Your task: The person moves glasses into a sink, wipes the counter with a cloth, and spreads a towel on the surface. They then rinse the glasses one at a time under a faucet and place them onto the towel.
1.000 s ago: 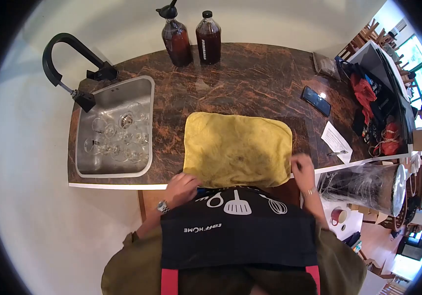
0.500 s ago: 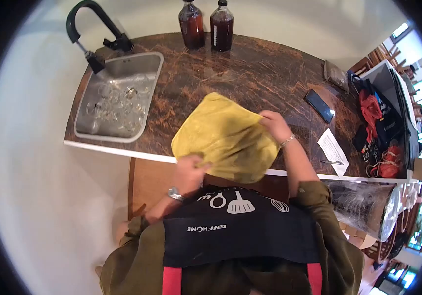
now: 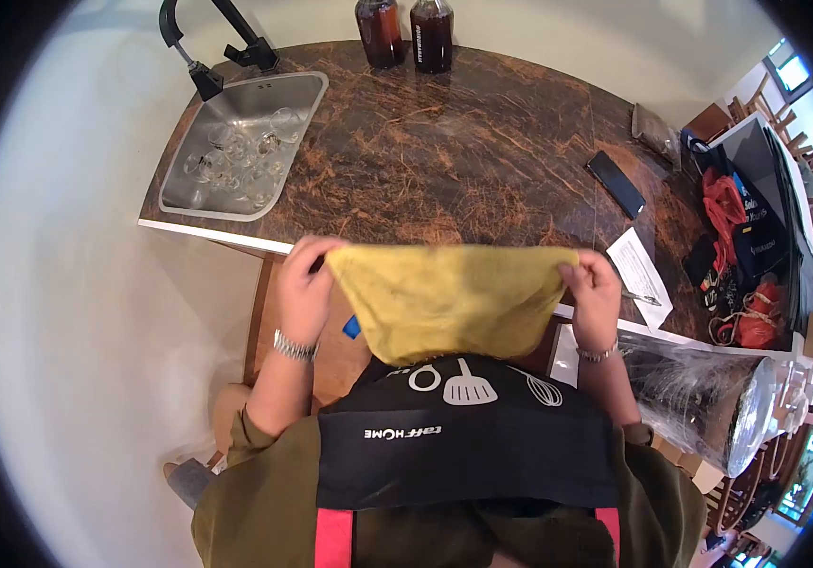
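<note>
A yellow cloth [image 3: 449,298] hangs stretched between my two hands, in front of the counter's near edge and close to my apron. Its top edge is pulled nearly straight. My left hand [image 3: 306,289] pinches one top corner between thumb and fingers. At the opposite corner, my right hand [image 3: 595,295] grips the cloth the same way. The lower part of the cloth droops in soft folds against the black apron [image 3: 463,445].
A steel sink [image 3: 174,194] holding several clear glasses [image 3: 236,156] lies at the left under a black faucet [image 3: 236,38]. Two dark bottles [image 3: 433,38] stand at the back. Rightward are a phone [image 3: 616,185], paper with a pen [image 3: 641,275], and red bags [image 3: 757,317].
My hands have moved apart to the cloth's two corners, pulling its top edge taut. The cloth has come off the counter area toward my body. The view has shifted slightly.
</note>
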A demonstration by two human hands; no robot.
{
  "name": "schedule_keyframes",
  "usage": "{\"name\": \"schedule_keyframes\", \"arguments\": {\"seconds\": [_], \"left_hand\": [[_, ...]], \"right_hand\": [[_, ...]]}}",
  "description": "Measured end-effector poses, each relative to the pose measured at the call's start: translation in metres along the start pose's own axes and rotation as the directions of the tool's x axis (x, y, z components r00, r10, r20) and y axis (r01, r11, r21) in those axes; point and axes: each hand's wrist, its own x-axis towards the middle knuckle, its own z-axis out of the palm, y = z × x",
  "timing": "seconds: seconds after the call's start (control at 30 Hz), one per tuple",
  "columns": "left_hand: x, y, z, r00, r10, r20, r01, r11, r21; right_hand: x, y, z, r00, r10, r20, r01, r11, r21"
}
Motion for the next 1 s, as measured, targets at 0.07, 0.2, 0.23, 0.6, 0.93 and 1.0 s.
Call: {"name": "schedule_keyframes", "arguments": {"seconds": [0.07, 0.2, 0.23, 0.6, 0.93, 1.0], "left_hand": [[0.031, -0.018, 0.021, 0.995, -0.039, 0.092, 0.043, 0.998, -0.038], [0.066, -0.085, 0.059, 0.995, -0.058, 0.086, 0.054, 0.997, 0.052], [0.064, -0.098, 0.067, 0.996, -0.052, 0.076, 0.04, 0.988, 0.146], [0.117, -0.105, 0.112, 0.813, -0.106, 0.572, -0.26, 0.813, 0.521], [0.117, -0.083, 0.059, 0.705, 0.329, 0.628, -0.531, 0.832, 0.159], [0.1, -0.096, 0.041, 0.685, 0.319, 0.655, -0.471, 0.88, 0.064]], "right_hand": [[0.028, 0.019, -0.006, 0.994, 0.094, -0.055, -0.098, 0.992, -0.077], [0.073, 0.097, -0.028, 0.966, 0.122, -0.23, -0.173, 0.96, -0.22], [0.076, 0.115, -0.032, 0.966, 0.101, -0.238, -0.161, 0.955, -0.249], [0.127, 0.068, -0.012, 0.959, 0.247, 0.14, -0.013, 0.531, -0.847], [0.014, 0.044, -0.016, 0.974, -0.204, 0.102, 0.207, 0.605, -0.769], [-0.007, 0.063, -0.015, 0.993, -0.087, -0.081, 0.004, 0.708, -0.706]]}}
